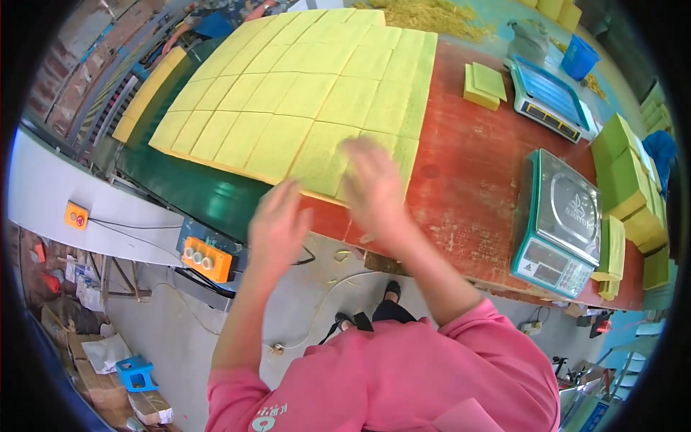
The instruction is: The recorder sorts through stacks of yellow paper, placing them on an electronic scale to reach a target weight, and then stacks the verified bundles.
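A pink cloth shirt point(410, 374), six o'clock. Yellow rectangular blocks point(288, 93) at eleven could be skewed if bumped by the unclenched left hand point(277, 225) or right hand point(376, 181).

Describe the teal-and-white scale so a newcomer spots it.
Find the scuffed red tabletop. At its right front sits the boxy teal-and-white weighing scale. Its shiny silver plate sets it apart from the white, blue-trayed scale behind.

Yellow blocks point(291, 90) | rectangular | packed in rows | across green surface point(224, 198), red table point(464, 173)
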### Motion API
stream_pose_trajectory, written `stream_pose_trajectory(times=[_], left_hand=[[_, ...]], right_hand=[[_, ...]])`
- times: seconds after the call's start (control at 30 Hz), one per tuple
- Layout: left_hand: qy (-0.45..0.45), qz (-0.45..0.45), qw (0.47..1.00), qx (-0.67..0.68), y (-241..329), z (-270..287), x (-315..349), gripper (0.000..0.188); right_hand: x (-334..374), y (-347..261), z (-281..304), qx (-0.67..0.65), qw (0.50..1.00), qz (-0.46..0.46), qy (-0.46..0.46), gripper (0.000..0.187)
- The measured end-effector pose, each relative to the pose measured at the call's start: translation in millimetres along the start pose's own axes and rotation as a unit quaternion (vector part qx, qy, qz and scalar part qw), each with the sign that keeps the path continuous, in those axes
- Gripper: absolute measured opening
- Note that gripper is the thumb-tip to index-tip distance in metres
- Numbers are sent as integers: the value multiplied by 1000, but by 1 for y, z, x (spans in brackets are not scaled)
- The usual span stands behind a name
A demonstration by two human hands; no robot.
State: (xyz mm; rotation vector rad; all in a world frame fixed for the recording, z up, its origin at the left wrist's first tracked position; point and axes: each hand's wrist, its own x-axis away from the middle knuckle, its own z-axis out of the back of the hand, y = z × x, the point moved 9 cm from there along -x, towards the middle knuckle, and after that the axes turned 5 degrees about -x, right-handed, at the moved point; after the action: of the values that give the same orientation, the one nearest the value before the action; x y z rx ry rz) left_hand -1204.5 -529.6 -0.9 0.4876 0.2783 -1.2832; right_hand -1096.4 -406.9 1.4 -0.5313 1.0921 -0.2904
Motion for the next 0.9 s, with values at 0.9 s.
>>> stream_pose_trajectory(times=[0.9], left_hand=[[-177, -205, 960, 67, 189, -117, 53, 79]], right_hand=[[319, 48, 63, -572, 584, -575, 35, 65]])
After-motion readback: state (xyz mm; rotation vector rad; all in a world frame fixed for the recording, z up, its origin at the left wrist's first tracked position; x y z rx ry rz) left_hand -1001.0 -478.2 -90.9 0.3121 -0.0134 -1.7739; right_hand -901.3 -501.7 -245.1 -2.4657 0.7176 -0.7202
